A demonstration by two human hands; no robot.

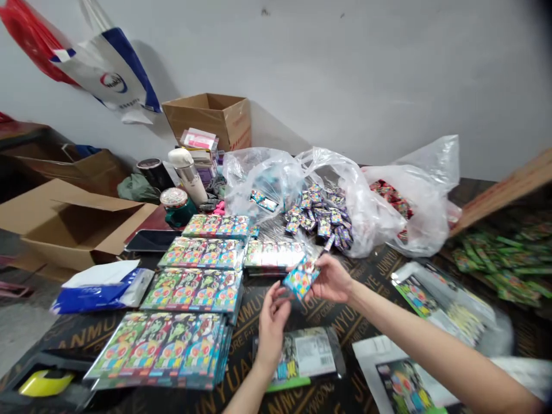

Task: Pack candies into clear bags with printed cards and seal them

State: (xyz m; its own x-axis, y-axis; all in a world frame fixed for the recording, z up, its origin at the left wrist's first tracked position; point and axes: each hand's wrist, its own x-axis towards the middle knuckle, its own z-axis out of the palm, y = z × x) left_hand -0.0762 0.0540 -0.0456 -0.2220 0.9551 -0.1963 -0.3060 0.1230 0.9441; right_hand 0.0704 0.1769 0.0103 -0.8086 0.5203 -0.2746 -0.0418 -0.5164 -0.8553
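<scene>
My right hand (332, 280) grips a small blue printed packet (300, 278) between thumb and fingers. A narrow strip, too blurred to name, sticks up above that hand. Just left of the packet is my left hand (275, 319), its fingers loosely curled and apart, with nothing seen in them. Under my left wrist lies a clear printed pouch (317, 352) with a white label and green edge. To the left, flat printed card packs (161, 348) are stacked in several rows. Behind my hands stands another stack of packs (275, 253).
Small dark packets (323, 215) spill from a clear plastic bag (366, 215). Red packets (390, 198) fill another bag, and green ones (500, 267) lie at right. Printed pouches (407, 382) rest front right. Cardboard boxes (64, 230), a phone (150, 241) and drink bottles (188, 175) stand left.
</scene>
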